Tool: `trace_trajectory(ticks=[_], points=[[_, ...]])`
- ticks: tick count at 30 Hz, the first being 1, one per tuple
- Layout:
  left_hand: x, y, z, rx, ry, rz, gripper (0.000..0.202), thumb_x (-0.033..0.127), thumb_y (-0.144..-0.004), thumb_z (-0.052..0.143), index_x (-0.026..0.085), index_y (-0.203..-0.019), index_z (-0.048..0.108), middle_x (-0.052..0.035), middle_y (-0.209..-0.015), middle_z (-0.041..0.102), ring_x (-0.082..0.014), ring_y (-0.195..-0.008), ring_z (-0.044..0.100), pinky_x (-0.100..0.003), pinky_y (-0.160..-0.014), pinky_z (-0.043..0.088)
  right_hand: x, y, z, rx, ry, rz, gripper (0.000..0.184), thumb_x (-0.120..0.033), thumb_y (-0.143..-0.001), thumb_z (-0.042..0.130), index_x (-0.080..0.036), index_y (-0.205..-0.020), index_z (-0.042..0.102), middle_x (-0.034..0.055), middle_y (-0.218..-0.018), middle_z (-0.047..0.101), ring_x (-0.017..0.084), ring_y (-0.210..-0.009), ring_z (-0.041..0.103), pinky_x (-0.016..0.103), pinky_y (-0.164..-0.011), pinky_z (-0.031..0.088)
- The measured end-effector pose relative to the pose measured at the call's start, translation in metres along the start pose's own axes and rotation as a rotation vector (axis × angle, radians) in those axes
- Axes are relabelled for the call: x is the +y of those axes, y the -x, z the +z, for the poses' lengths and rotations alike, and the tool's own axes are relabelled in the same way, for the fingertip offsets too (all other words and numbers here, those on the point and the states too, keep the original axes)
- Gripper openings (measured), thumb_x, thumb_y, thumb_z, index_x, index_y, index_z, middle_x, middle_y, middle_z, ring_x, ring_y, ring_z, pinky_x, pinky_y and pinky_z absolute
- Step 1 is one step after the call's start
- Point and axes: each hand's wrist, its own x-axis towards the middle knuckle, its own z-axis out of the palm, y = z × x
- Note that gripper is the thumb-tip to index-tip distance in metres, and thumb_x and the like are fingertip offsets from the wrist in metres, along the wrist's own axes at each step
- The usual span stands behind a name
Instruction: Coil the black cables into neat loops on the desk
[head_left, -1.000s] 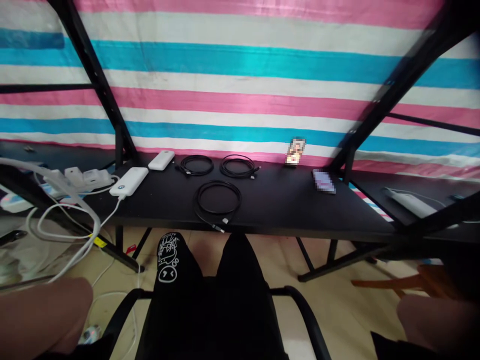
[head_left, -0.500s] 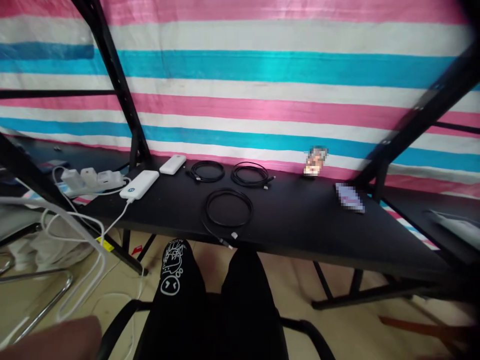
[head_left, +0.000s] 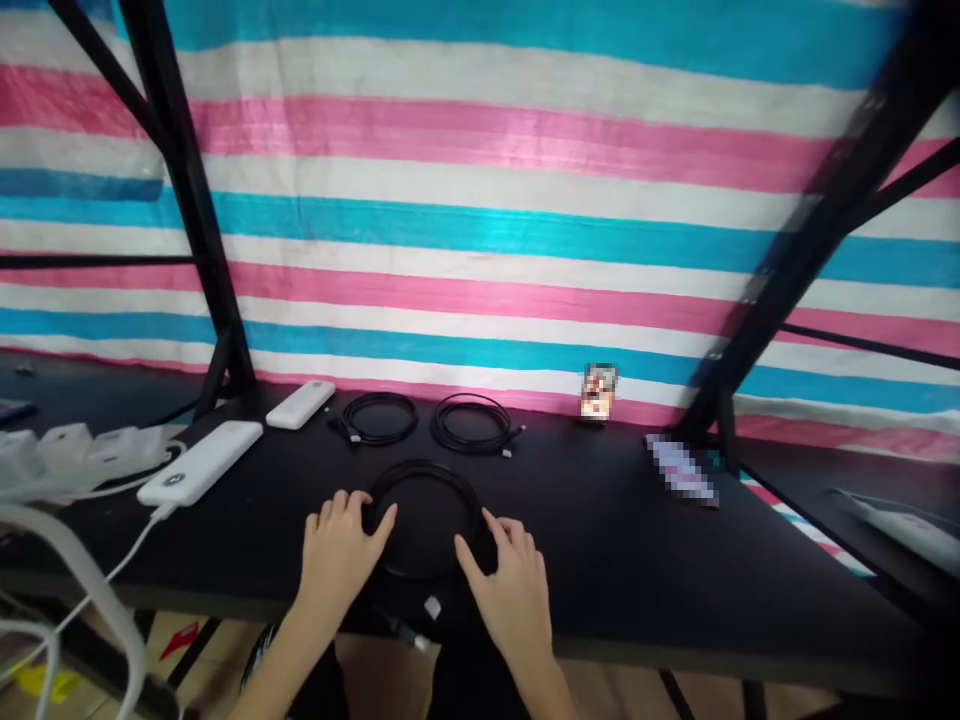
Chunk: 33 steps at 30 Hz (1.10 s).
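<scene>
Risk: loops of the round, thin black cable coil [head_left: 424,466] could slip apart; no tie visible.
It's flat on the black tabletop [head_left: 637,590], between your left hand [head_left: 337,548] and right hand [head_left: 513,585]. Both half-spread, thumbs apart from fingers, no firm hold showing; uneven lifting may fan the strands. Pale-tipped dark plug [head_left: 409,636] near the front edge could snag.

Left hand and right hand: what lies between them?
In the head view, the nearest black cable coil lies between the left hand and right hand, with a pale connector toward the table's front edge.
</scene>
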Motion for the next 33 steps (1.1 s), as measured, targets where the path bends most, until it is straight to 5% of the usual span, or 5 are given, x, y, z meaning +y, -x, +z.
trace_trajectory(ticks=[3,7,13,22,33], points=[[-0.002,-0.017,0.021,-0.079,-0.086,0.015,0.026,0.035,-0.082,0.045,0.015,-0.091,0.058,-0.0078,-0.088,0.055,-0.0225,-0.076,0.06,-0.034,-0.071,0.046,0.003,0.001,0.005,0.054,0.038,-0.016,0.042,-0.045,-0.076,0.058,-0.02,-0.109,0.059,0.0105,-0.099,0.059,0.03,-0.09,0.056,0.044,-0.077,0.043],[-0.012,-0.017,0.036,0.004,0.021,-0.071,0.033,0.03,-0.084,0.041,0.013,-0.11,0.051,-0.0097,-0.099,0.053,-0.0187,-0.07,0.062,-0.03,-0.059,0.047,0.008,-0.002,0.005,0.059,-0.029,0.004,0.035,-0.035,-0.072,0.06,-0.022,-0.105,0.059,0.0085,-0.098,0.06,0.029,-0.09,0.057,0.042,-0.078,0.043],[-0.024,-0.016,0.032,-0.101,0.087,0.063,0.021,0.031,-0.083,0.041,0.02,-0.089,0.058,-0.0018,-0.076,0.056,-0.0185,-0.075,0.061,-0.029,-0.069,0.046,0.014,-0.002,-0.008,-0.063,-0.223,0.072,0.041,-0.026,-0.073,0.053,-0.026,-0.114,0.053,0.0026,-0.099,0.062,0.022,-0.087,0.058,0.036,-0.08,0.043],[-0.014,-0.012,0.026,-0.109,-0.062,-0.056,0.033,0.034,-0.08,0.044,0.015,-0.104,0.057,-0.0104,-0.099,0.06,-0.0279,-0.095,0.055,-0.038,-0.077,0.038,0.02,-0.003,-0.015,-0.193,-0.382,0.186,0.054,-0.031,-0.074,0.052,-0.028,-0.128,0.045,0.0018,-0.107,0.061,0.019,-0.091,0.056,0.035,-0.088,0.039],[-0.018,-0.013,0.028,-0.198,-0.049,-0.022,0.025,0.04,-0.075,0.043,0.02,-0.065,0.056,-0.0057,-0.077,0.06,-0.0258,-0.082,0.054,-0.035,-0.069,0.036,0.032,0.0,-0.016,-0.204,-0.69,0.233,0.056,-0.033,-0.075,0.057,-0.029,-0.13,0.046,0.0026,-0.102,0.062,0.018,-0.088,0.056,0.032,-0.084,0.04]])
